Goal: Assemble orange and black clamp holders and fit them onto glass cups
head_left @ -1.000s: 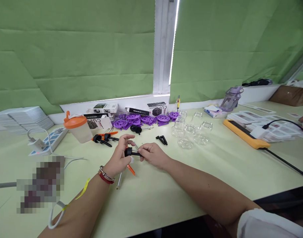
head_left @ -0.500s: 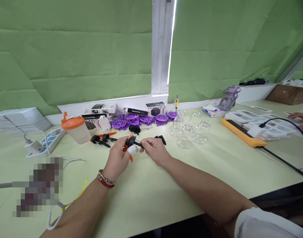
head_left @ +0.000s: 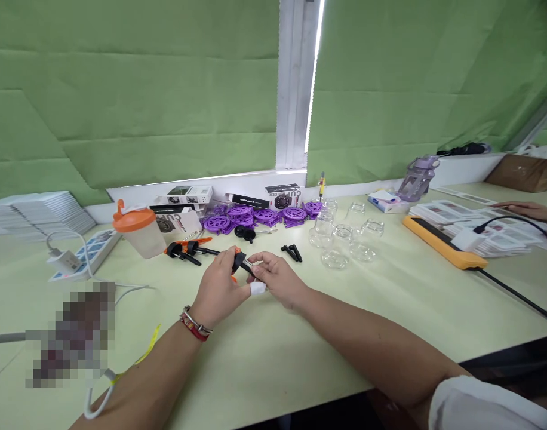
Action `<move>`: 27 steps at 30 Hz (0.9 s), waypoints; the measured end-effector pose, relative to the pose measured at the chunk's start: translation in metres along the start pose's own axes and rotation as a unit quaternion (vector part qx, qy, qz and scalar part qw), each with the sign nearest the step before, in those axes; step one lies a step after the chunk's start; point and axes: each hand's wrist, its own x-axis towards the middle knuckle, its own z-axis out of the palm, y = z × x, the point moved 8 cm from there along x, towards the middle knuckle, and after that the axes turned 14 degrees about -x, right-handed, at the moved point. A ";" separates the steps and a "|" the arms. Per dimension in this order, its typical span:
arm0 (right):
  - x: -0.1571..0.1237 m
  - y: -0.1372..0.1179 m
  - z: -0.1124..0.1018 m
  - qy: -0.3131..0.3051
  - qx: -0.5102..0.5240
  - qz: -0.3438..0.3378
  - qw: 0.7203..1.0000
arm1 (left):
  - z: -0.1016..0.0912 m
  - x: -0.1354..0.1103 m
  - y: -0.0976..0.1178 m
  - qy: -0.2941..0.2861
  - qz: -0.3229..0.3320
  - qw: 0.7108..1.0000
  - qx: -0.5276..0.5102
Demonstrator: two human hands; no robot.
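Note:
Between my hands is a black-and-orange part with a thin metal rod (head_left: 240, 261), tilted just above the table. My left hand (head_left: 216, 288) grips its black head, a white wrap on the thumb. The fingers of my right hand (head_left: 279, 278) pinch the rod end, hiding some of it. To the left lie similar black pieces (head_left: 182, 253) with an orange strip. Two short black pieces (head_left: 292, 253) rest beyond my right hand. Several clear glass jars (head_left: 335, 257) stand to the right.
Purple wheel-shaped parts (head_left: 241, 215) and cup holder boxes (head_left: 184, 222) line the back. An orange-lidded cup (head_left: 143, 236) and a white power strip (head_left: 88, 257) stand left. To the right are an orange power strip (head_left: 443, 243), stacked cards (head_left: 483, 230) and another person's hand (head_left: 524, 209).
My left thumb has swung right toward my right hand, and the held part has turned a little. The short black pieces now show more fully. The other person's hand has shifted.

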 end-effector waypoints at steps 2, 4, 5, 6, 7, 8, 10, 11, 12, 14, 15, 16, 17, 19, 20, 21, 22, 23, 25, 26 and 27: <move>-0.001 0.004 0.002 -0.016 0.015 0.027 0.999 | 0.003 -0.001 0.002 -0.011 -0.001 1.000 0.014; -0.002 0.008 0.006 -0.033 0.032 0.043 0.998 | 0.007 -0.001 0.004 -0.025 0.002 0.999 0.030; -0.003 0.010 0.008 -0.041 0.041 0.047 0.997 | 0.009 -0.001 0.005 -0.033 0.004 0.999 0.037; -0.003 0.011 0.011 -0.047 0.049 0.052 0.996 | 0.011 -0.001 0.005 -0.041 0.005 0.998 0.042; -0.004 0.013 0.013 -0.050 0.054 0.056 0.996 | 0.012 -0.002 0.005 -0.050 0.006 0.998 0.044; -0.004 0.014 0.014 -0.049 0.056 0.059 0.995 | 0.014 -0.002 0.005 -0.058 0.006 0.997 0.044; -0.005 0.014 0.014 -0.041 0.057 0.061 0.996 | 0.017 -0.002 0.005 -0.072 0.006 0.997 0.040; -0.004 0.014 0.014 -0.036 0.060 0.061 0.996 | 0.018 -0.003 0.006 -0.078 0.006 0.996 0.038; -0.004 0.014 0.014 -0.033 0.063 0.061 0.996 | 0.020 -0.004 0.006 -0.084 0.008 0.996 0.037; -0.004 0.013 0.013 -0.029 0.071 0.060 0.995 | 0.022 -0.005 0.008 -0.091 0.014 0.995 0.034; -0.004 0.013 0.013 -0.029 0.073 0.060 0.995 | 0.023 -0.006 0.009 -0.092 0.018 0.995 0.032; -0.004 0.013 0.013 -0.029 0.073 0.059 0.995 | 0.024 -0.006 0.009 -0.092 0.021 0.995 0.030; -0.004 0.012 0.013 -0.030 0.072 0.056 0.995 | 0.025 -0.007 0.010 -0.091 0.025 0.995 0.029; -0.004 0.010 0.014 -0.028 0.072 0.047 0.996 | 0.026 -0.009 0.012 -0.089 0.034 0.995 0.029; -0.004 0.009 0.015 -0.027 0.073 0.042 0.996 | 0.027 -0.009 0.013 -0.086 0.040 0.995 0.030; -0.005 0.008 0.015 -0.025 0.073 0.037 0.996 | 0.027 -0.010 0.014 -0.083 0.046 0.995 0.031; -0.005 0.008 0.015 -0.023 0.072 0.034 0.997 | 0.028 -0.011 0.015 -0.079 0.053 0.995 0.032; -0.005 0.008 0.016 -0.021 0.069 0.033 0.997 | 0.028 -0.011 0.016 -0.076 0.057 0.995 0.033; -0.005 0.009 0.016 -0.020 0.060 0.038 0.997 | 0.030 -0.012 0.017 -0.075 0.063 0.995 0.037; -0.005 0.010 0.016 -0.019 0.057 0.041 0.997 | 0.030 -0.012 0.018 -0.075 0.064 0.994 0.040; -0.005 0.011 0.016 -0.018 0.056 0.043 0.997 | 0.030 -0.012 0.019 -0.076 0.065 0.994 0.043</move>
